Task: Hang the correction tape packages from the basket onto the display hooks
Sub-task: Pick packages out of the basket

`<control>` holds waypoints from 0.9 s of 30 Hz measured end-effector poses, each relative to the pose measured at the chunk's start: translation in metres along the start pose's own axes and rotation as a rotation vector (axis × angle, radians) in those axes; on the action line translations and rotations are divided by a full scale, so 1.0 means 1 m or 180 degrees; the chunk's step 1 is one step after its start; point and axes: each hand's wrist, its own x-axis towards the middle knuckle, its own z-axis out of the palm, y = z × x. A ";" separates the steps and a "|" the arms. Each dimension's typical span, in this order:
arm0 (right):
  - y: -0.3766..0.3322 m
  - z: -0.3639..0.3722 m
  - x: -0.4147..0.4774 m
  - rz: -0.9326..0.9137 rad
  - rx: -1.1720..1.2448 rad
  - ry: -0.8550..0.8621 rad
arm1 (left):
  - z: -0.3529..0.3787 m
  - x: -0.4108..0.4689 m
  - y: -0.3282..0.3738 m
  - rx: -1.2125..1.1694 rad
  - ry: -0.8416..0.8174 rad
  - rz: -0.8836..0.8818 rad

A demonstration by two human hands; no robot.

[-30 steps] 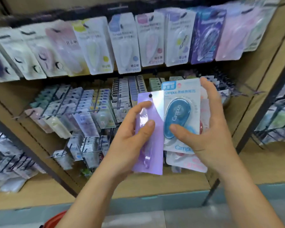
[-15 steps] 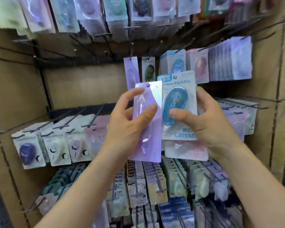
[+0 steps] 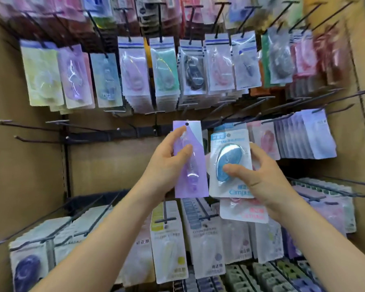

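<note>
Your left hand (image 3: 167, 165) pinches the purple correction tape package (image 3: 193, 182), whose top overlaps the black hook rail (image 3: 114, 133). Your right hand (image 3: 261, 182) grips the blue Campus package (image 3: 230, 163) just below that rail, with a pink-printed package (image 3: 244, 211) stacked behind it.

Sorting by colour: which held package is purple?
The tall narrow purple package in the left hand; the right hand holds a white blue-dispenser card and a white pink-printed card.
</note>
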 end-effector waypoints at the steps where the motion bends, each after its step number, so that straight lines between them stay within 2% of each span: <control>1: 0.000 0.002 0.003 -0.0007 -0.0010 0.0013 | 0.000 0.007 -0.002 0.0045 -0.0023 0.0021; 7: 0.006 0.007 0.017 -0.0049 -0.0131 -0.0138 | 0.001 0.032 -0.019 0.0259 -0.0024 0.0105; 14: 0.024 0.003 0.039 0.0057 -0.0105 -0.0345 | 0.004 0.053 -0.037 0.0470 0.0367 -0.0335; 27: 0.070 0.004 0.085 0.0272 0.0050 -0.0305 | 0.011 0.122 -0.097 0.2256 0.0366 -0.0541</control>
